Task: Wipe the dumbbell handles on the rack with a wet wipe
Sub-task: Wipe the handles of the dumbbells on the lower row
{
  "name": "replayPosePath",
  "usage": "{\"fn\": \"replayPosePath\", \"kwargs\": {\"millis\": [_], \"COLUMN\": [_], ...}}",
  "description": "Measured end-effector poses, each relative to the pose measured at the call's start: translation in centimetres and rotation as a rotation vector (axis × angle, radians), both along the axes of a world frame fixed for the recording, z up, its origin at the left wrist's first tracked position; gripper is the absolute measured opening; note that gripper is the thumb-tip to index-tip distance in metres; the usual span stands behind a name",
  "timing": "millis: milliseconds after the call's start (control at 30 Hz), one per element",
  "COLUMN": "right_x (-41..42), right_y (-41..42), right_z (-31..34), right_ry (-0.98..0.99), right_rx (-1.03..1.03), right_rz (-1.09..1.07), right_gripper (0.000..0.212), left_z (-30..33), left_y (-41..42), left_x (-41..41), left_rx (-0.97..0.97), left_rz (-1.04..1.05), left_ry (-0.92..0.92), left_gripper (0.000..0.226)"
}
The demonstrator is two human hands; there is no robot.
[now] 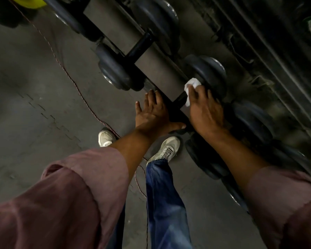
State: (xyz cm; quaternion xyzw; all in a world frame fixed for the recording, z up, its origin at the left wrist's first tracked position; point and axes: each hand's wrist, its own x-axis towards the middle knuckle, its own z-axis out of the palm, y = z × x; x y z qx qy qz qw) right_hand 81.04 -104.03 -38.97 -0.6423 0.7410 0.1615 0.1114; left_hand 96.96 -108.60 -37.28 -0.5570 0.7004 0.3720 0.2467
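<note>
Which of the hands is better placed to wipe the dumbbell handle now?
Right. The right hand already holds the wet wipe against the dumbbell handle; the left hand lies flat, empty, on the rack rail.

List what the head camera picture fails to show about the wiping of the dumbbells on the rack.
- Handle being wiped: hidden in the head view under the right hand and the wet wipe.
- Right hand's fingertips: covered by the wipe and dark dumbbell head.
- Rack: cut off at the top edge; its full length is unseen.
- Nearest dumbbells: blurred, partly behind the right forearm.
- Left hand: rests open on the rack's edge.
</note>
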Motion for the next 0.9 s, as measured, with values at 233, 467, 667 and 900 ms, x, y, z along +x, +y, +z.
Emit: {"fn": "replayPosePath", "kwargs": {"millis": [233, 467, 667, 900], "right_x": [1.3, 1.6, 1.7, 1.0], "right_y": [0.6, 0.8, 1.0, -0.6], "right_z": [-0.2, -0.4, -1.5, -2.2], "right_ry": [-0.223, -0.419, -0.723, -0.969], "right_rx": [0.023, -0.043, 0.018, -0.114], "right_rz": [-0.166, -0.468, -0.759, -1.187], "right_gripper": [0.058, 0.064, 0.046, 0.031], "left_z": [0.1, 0.0, -0.2, 0.4], "left_y": [-0.2, -0.4, -0.4, -0.5], "left_x": [0.1, 0.1, 0.3, 0.1], "left_rx": [0.02, 0.023, 0.026, 0.047], "left_rz": [-0.026, -0.02, 0.004, -0.027], "left_ry": [-0.006, 0.004, 0.056, 0.027], "left_gripper": [0.149, 0.153, 0.154, 0.152]}}
